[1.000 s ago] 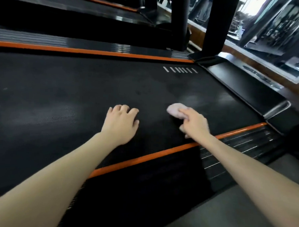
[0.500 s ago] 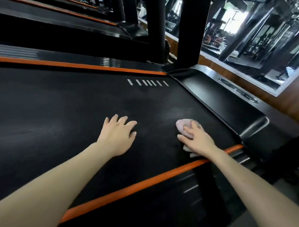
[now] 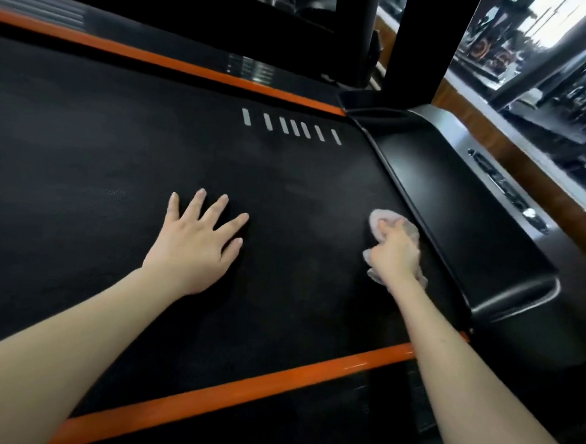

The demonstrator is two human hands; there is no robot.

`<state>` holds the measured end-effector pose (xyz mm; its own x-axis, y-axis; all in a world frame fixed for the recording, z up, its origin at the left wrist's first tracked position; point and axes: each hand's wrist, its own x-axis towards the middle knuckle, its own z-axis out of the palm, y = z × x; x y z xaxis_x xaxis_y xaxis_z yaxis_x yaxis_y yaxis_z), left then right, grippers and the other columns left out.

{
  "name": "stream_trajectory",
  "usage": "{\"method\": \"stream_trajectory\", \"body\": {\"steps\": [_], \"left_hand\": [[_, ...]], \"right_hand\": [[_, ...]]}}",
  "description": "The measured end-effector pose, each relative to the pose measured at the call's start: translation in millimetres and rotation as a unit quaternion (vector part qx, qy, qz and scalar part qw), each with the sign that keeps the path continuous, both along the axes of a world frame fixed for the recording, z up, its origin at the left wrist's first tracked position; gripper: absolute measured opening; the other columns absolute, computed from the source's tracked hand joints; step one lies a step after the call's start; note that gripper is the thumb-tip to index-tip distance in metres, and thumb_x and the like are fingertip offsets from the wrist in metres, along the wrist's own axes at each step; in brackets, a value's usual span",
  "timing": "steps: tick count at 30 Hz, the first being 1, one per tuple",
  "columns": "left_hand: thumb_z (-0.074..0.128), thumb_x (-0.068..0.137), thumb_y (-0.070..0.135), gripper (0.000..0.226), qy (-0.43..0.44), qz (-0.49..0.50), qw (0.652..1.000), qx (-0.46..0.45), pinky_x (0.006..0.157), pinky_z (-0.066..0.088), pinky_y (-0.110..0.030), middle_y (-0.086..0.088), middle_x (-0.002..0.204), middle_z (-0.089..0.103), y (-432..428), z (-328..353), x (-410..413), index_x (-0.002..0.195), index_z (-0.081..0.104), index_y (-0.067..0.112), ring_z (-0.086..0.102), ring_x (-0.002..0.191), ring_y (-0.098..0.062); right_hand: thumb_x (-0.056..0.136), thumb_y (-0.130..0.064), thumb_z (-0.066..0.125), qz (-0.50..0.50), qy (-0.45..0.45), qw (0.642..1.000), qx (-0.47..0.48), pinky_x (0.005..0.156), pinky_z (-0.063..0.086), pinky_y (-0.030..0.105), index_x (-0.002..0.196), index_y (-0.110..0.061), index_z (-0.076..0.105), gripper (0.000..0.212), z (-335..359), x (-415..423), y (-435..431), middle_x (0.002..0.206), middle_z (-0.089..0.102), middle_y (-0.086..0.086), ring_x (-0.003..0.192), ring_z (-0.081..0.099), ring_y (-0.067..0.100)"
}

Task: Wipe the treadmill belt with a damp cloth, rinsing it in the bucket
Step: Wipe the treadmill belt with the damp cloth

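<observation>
At the belt (image 3: 86,145) edge by the cover (image 3: 453,202), right hand (image 3: 396,250) fingers gripping cloth (image 3: 384,214), left hand (image 3: 196,248) fingers spread flat

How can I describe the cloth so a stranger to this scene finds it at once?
Start at the wide black treadmill belt between orange side strips. At its end beside the glossy black cover, the right hand grips a small crumpled cloth against the belt. It is the only pale pink thing; the left hand lies flat, empty.
</observation>
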<state>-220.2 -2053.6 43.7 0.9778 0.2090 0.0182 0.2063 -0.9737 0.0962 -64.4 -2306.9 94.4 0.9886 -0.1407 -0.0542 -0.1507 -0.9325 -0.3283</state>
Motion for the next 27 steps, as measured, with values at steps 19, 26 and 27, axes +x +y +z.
{"method": "stream_trajectory", "body": {"steps": [19,26,27], "left_hand": [[0.010,0.093,0.053,0.058,0.013,0.012,1.000,0.000,0.116,0.000,-0.054,-0.004,0.159,0.011,-2,8,-2,0.149,0.014,0.040,0.002,0.146,-0.031],[0.009,0.094,0.053,0.057,0.014,0.002,1.000,-0.003,0.116,-0.003,-0.053,-0.002,0.160,0.007,-3,10,-4,0.149,0.010,0.040,-0.001,0.146,-0.029],[0.009,0.094,0.053,0.057,0.012,0.000,1.000,-0.003,0.116,-0.003,-0.052,-0.002,0.160,0.007,-2,8,-4,0.149,0.010,0.040,-0.001,0.146,-0.029]], "right_hand": [[0.088,-0.050,0.046,0.382,-0.017,0.919,-0.095,0.114,0.013,0.055,0.147,-0.028,0.029,0.064,-24,-94,45,0.159,0.010,0.011,0.144,0.009,0.038],[0.096,-0.027,0.044,0.400,0.006,0.912,-0.092,0.116,0.012,0.047,0.147,-0.032,0.029,0.053,-17,-79,35,0.160,0.005,-0.001,0.147,0.005,0.024],[0.093,-0.021,0.048,0.405,0.004,0.909,-0.101,0.115,0.014,0.047,0.146,-0.033,0.030,0.057,-19,-75,32,0.160,0.007,-0.002,0.147,0.006,0.024]]}}
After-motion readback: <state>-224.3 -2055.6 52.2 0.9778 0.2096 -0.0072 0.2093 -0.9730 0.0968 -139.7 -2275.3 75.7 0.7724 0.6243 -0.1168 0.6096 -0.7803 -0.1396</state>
